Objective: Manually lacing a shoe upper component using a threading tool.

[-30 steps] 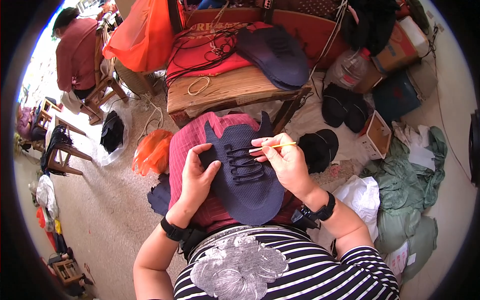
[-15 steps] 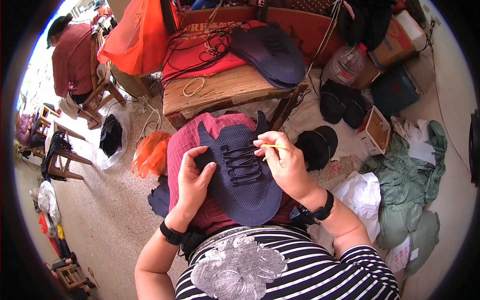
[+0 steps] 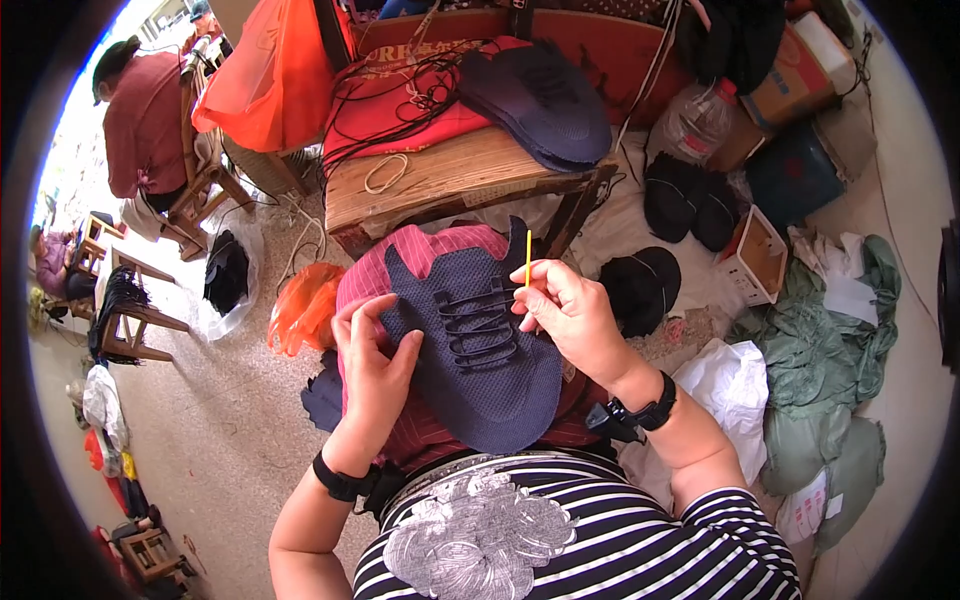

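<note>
A dark blue knitted shoe upper lies across my lap on a red striped cloth, its forked end pointing away from me. Dark lace runs in zigzag rows over its middle. My left hand grips the upper's left edge with thumb and fingertips. At its right edge, my right hand pinches a thin yellow stick-like tool between thumb and forefinger, upright beside the lace rows. Its lower end is hidden by my fingers. Whether those fingers also hold lace, I cannot tell.
Ahead stands a wooden bench bearing stacked blue uppers and tangled black cord. An orange bag lies left of my lap. Banded dark bundles, a white basket and green sacking are at right. Another person sits far left.
The yellow tool has swung from lying sideways to upright in my right hand. My left hand has slipped slightly down and left along the upper's edge, its fingers spreading a little.
</note>
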Demonstrator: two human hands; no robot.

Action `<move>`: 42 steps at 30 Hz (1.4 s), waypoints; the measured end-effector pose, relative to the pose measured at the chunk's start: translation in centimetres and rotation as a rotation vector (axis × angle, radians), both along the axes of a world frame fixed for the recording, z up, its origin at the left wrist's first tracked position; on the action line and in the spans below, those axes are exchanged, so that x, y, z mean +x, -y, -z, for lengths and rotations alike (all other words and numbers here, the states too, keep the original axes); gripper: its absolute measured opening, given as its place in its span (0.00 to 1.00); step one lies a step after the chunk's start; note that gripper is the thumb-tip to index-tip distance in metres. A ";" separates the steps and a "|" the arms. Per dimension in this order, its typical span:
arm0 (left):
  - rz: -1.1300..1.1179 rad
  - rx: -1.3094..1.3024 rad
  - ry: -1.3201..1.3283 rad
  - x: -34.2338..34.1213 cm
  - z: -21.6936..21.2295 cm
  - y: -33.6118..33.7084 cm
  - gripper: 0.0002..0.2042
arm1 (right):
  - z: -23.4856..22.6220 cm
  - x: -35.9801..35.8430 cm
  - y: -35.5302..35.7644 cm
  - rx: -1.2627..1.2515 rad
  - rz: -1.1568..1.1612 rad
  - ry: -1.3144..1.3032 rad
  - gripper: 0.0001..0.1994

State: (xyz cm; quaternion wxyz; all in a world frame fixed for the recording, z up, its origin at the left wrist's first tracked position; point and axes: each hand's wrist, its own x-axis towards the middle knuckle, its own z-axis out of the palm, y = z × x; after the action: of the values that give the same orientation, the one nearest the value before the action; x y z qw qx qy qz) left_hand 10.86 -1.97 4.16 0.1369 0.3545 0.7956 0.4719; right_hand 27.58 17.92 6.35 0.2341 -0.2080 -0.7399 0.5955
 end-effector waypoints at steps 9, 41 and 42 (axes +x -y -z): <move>0.229 0.187 -0.127 2.1 -3.5 -3.3 0.15 | -1.4 -0.1 -1.1 -0.521 -0.146 0.053 0.12; 0.247 0.205 -0.068 1.7 -2.8 -5.0 0.07 | -1.3 -1.3 -0.4 -0.362 -0.135 0.021 0.09; 0.239 0.203 -0.234 1.2 -2.7 -4.5 0.08 | -0.9 -1.2 -0.6 -0.206 -0.137 0.003 0.09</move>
State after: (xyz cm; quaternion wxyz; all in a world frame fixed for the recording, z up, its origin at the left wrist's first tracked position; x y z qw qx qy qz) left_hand 12.07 2.52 6.86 0.0618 0.5110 0.7065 0.4857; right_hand 26.42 18.47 7.20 0.1690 -0.1807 -0.6875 0.6827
